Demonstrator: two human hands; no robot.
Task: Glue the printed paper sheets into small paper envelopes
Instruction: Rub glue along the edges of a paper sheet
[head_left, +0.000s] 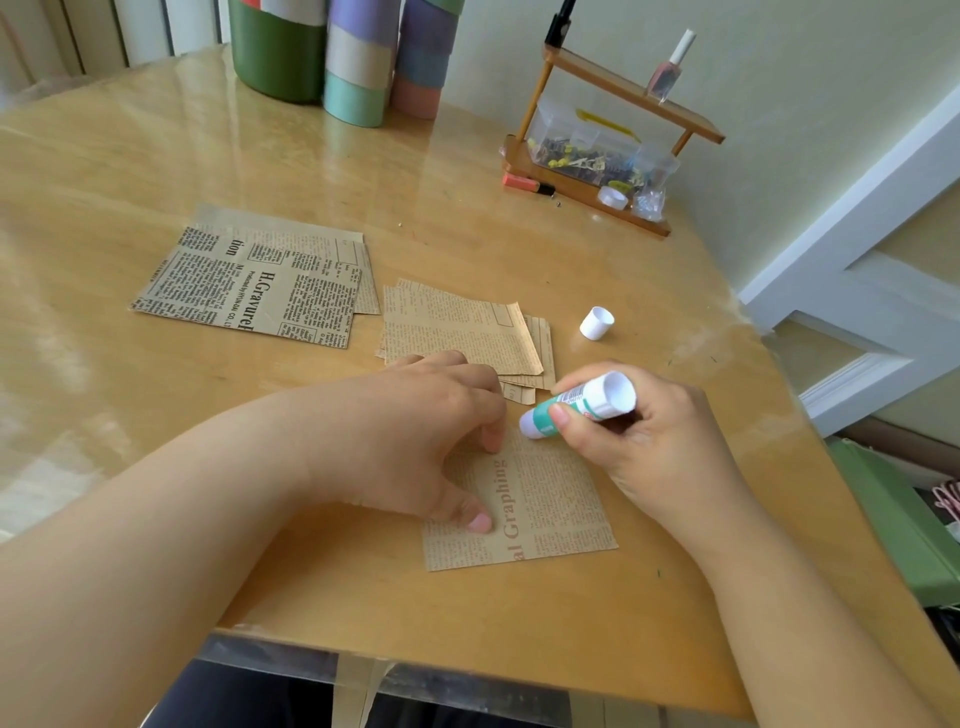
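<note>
A small kraft paper sheet (550, 506) with newspaper print lies on the wooden table (363, 171) near its front edge. My left hand (421, 441) presses on its left part with fingertips and thumb. My right hand (639, 441) grips an uncapped white and green glue stick (576, 402), tilted, its lower end touching the sheet's top edge. The glue stick's white cap (596, 323) lies on its side beyond it. A pile of folded printed envelopes (467, 332) sits just behind my hands. Flat printed sheets (254, 283) lie further left.
Several tall coloured paper rolls (358, 57) stand at the back of the table. A small wooden shelf (597, 156) at the back right holds a clear box of clips, a tape roll and a nail polish bottle. A green box (893, 519) sits past the table's right edge.
</note>
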